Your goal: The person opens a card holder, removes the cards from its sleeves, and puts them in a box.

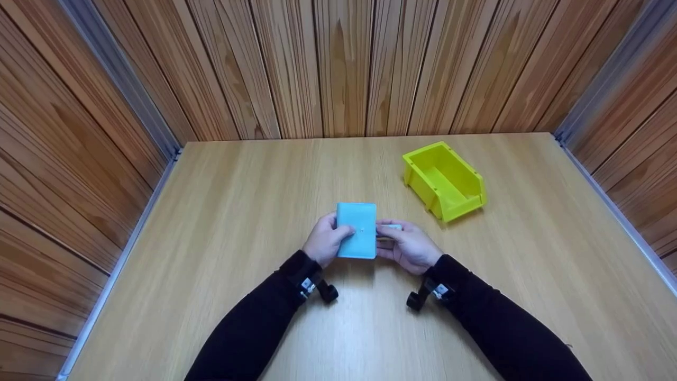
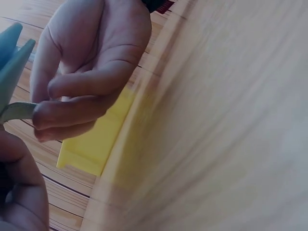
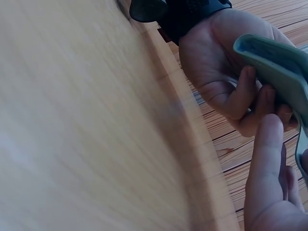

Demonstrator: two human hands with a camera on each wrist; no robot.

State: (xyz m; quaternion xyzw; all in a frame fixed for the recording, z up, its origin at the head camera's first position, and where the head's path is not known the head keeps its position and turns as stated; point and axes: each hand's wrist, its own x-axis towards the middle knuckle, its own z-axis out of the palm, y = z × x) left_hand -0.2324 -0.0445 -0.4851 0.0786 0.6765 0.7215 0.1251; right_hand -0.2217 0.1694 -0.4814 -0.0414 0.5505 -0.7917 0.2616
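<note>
Head view: the left hand (image 1: 323,241) is gripping a blue case (image 1: 356,241) left of the yellow bin (image 1: 421,190); left wrist: the right hand (image 2: 94,62) is pinching its strap (image 2: 19,111); right wrist: left fingers (image 3: 245,92) are bracing the case, which hard tugging might dislodge.

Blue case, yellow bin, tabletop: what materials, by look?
Blue case: probably matte faux leather, maybe real; its strap curves flexibly.
Yellow bin: likely moulded plastic, satin; uniform colour, sharp-formed edges.
Tabletop: wood or wood-look laminate, slight sheen; visible grain.
</note>
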